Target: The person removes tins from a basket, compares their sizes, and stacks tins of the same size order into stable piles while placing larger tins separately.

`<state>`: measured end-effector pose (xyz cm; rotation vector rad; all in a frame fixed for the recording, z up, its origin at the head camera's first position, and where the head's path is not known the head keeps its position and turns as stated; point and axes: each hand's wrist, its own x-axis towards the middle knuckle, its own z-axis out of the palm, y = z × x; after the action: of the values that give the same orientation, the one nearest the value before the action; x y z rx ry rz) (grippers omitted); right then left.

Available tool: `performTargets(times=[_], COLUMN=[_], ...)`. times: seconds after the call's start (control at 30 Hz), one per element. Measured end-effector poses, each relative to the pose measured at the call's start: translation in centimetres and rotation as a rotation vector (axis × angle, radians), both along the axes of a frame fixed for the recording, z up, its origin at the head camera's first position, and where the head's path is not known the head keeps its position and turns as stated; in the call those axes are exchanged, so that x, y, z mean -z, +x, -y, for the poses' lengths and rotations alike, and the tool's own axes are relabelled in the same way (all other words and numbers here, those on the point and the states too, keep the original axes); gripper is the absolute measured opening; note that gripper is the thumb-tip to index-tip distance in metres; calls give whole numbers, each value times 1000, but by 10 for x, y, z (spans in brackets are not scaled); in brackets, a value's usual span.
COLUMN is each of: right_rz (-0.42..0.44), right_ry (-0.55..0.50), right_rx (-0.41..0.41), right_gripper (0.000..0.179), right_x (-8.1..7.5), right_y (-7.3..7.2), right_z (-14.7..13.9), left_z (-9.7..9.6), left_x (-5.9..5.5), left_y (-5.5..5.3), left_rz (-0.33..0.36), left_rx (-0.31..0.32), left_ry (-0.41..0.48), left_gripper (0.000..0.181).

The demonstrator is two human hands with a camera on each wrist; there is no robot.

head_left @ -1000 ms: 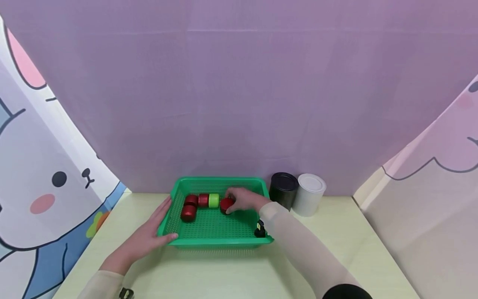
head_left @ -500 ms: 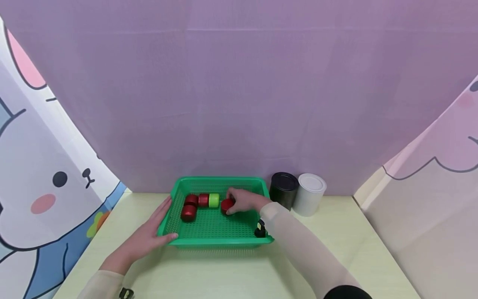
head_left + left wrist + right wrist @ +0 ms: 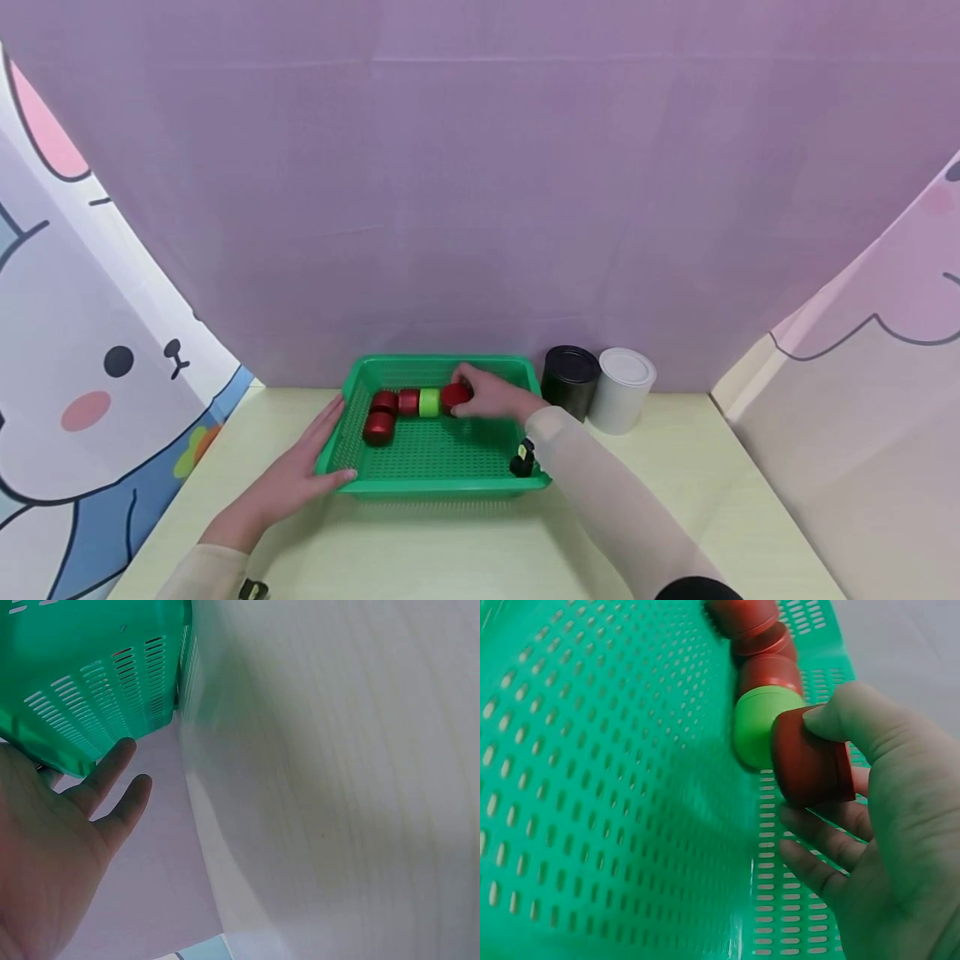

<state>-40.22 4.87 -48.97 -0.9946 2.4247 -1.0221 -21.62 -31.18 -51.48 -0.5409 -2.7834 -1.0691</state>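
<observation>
My right hand point(image 3: 491, 393) pinches a small red round tin point(image 3: 808, 761) between thumb and fingers inside the green plastic basket point(image 3: 442, 486). Just left of that tin stands a light green tin point(image 3: 430, 402), followed by another red tin point(image 3: 408, 402) in the same row. Two more red tins, a rear one point(image 3: 385, 401) and a front one point(image 3: 378, 428), sit by the basket's left side. With fingers spread, my left hand point(image 3: 296, 475) rests against the basket's left side, its thumb at the front left corner. The left wrist view shows that hand's extended fingers point(image 3: 124, 806) beside the slotted basket wall.
Close by the basket's right end stand a black canister point(image 3: 570, 379) and a white canister point(image 3: 622, 392). Behind the pale wooden table point(image 3: 450, 550) hangs a purple cloth point(image 3: 480, 208). Printed cartoon panels flank both sides.
The red tin in my right hand has moved slightly back, coming into line beside the light green tin. My left hand and the other tins keep their places.
</observation>
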Motion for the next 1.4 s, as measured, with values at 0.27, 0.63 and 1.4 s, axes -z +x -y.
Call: performTargets(times=[0.27,0.63,1.4], right_rz=[26,-14,-57], right_ry=[-102,-136,-229], right_rx=[49,50,38], right_gripper=[37,38,40], right_x=[-4,-14,-54], right_y=[1,6,37], right_z=[-4,-10,-59], left_z=[0,-1,0], left_x=[1,1,0], left_y=[-1,-3,1], left_rz=[2,-1,-11], left_rx=[-2,8,6], left_ry=[-2,-1,-6], left_gripper=[109,108,108])
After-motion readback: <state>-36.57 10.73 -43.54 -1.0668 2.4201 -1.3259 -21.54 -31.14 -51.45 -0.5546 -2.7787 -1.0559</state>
